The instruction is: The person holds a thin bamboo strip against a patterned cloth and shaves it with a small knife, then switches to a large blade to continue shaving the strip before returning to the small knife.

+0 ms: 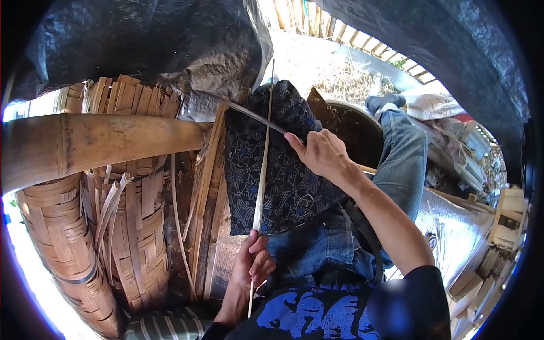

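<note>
My left hand (253, 260) is closed around a long, thin bamboo strip (262, 181). The strip runs up over a dark patterned cloth (243, 170) on my lap, and its lower end sticks out below the fist. My right hand (322, 150) grips a long-bladed knife (249, 113), thumb stretched toward the blade; the handle is hidden in the fist. The blade points to the upper left and crosses the strip near its upper part.
A thick bamboo pole (102, 141) juts in from the left, close to the knife tip. Woven bamboo rolls (56, 238) stand beneath it. Dark plastic sheeting (153, 39) hangs overhead. My jeans leg (399, 158) stretches out to the right, near stacked wooden pieces (510, 215).
</note>
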Demonstrator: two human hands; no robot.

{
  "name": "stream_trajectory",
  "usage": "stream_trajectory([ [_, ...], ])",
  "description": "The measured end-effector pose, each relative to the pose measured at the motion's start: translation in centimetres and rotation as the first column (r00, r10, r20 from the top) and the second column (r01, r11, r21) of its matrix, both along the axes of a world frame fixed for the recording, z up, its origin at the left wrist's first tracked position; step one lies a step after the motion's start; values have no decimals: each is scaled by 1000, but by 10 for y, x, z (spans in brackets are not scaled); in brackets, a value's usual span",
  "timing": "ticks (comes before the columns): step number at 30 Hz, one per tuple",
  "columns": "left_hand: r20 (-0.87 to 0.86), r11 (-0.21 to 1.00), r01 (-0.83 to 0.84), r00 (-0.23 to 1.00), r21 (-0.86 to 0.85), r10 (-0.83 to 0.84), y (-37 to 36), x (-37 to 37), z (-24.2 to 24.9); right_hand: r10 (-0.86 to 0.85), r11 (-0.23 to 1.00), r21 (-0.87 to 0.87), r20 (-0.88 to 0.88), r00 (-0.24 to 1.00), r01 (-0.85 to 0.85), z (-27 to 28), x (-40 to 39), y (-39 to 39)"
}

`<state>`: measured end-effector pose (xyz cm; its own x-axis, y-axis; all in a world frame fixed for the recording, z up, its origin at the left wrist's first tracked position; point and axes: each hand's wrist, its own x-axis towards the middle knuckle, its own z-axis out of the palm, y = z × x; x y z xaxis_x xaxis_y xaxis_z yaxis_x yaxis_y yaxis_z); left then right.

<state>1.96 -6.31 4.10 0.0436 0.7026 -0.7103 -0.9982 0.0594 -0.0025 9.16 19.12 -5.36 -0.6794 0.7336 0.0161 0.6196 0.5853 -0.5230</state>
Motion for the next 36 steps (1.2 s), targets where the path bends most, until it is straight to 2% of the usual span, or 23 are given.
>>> stream_trajectory([
  [1,-147,986,118,980,-120,-136,1,0,4,18,995,103,-57,998,-12,-3,-3,4],
  [2,-250,960,204,936,-192,-249,4,-1,10,49,995,81,12,999,-50,-4,-4,14],
  [3,-258,961,204,933,-189,-249,3,-2,12,48,995,86,5,999,-48,-6,-7,24],
  [5,-339,931,299,870,-212,-357,-1,-3,14,24,978,-207,195,980,18,-4,-10,41],
  [7,-373,931,299,855,-211,-359,0,-5,11,19,982,-189,206,978,20,-9,4,48],
  [9,-581,800,340,556,-494,-595,11,-4,13,78,996,50,-159,984,-71,-37,29,37],
  [10,-623,752,369,420,-547,-660,12,-6,8,107,992,82,-139,984,-97,-41,39,28],
  [11,-617,751,371,428,-546,-660,16,-4,4,111,992,78,-131,985,-101,-30,45,15],
  [13,-742,709,272,-29,-651,-670,24,-2,-3,63,974,-213,-97,993,-83,10,52,-6],
  [14,-749,705,253,-228,-663,-622,25,-3,-7,57,973,-219,-95,994,-77,18,52,-12],
  [15,-745,698,260,-231,-667,-626,26,-2,-7,94,974,-201,-56,994,-103,24,53,-18],
  [17,-583,602,179,-562,-778,-586,27,1,-8,118,975,-190,-15,993,-119,35,53,-22],
  [19,-515,548,150,-605,-823,-607,29,4,-5,127,978,-172,27,992,-120,44,51,-19],
  [20,-445,499,109,-641,-860,-626,29,5,-3,124,990,-77,88,988,-118,45,50,-18],
  [21,-443,498,106,-639,-861,-629,30,7,-2,128,989,-79,87,988,-121,46,48,-17],
  [23,-385,493,54,-701,-868,-600,31,11,1,176,983,-78,195,965,-164,48,45,-15],
  [27,-380,469,69,-696,-881,-610,21,20,17,136,990,-75,258,957,-121,31,30,1],
  [29,-367,408,103,-668,-907,-647,8,24,26,85,991,-121,283,955,-52,20,20,13],
  [31,-390,430,115,-665,-896,-636,-5,24,35,79,992,-120,268,960,-48,9,10,31],
  [33,-427,459,139,-662,-877,-615,-11,20,42,68,998,-29,224,972,-63,-6,3,53],
  [34,-470,454,180,-565,-872,-678,-12,15,46,24,998,48,198,980,-34,-13,1,63],
  [35,-502,453,221,-458,-864,-733,-13,10,47,83,989,-145,362,929,-32,-2,-3,75],
  [36,-594,527,282,-279,-802,-754,-13,2,44,162,982,24,387,908,-186,-18,5,84],
])
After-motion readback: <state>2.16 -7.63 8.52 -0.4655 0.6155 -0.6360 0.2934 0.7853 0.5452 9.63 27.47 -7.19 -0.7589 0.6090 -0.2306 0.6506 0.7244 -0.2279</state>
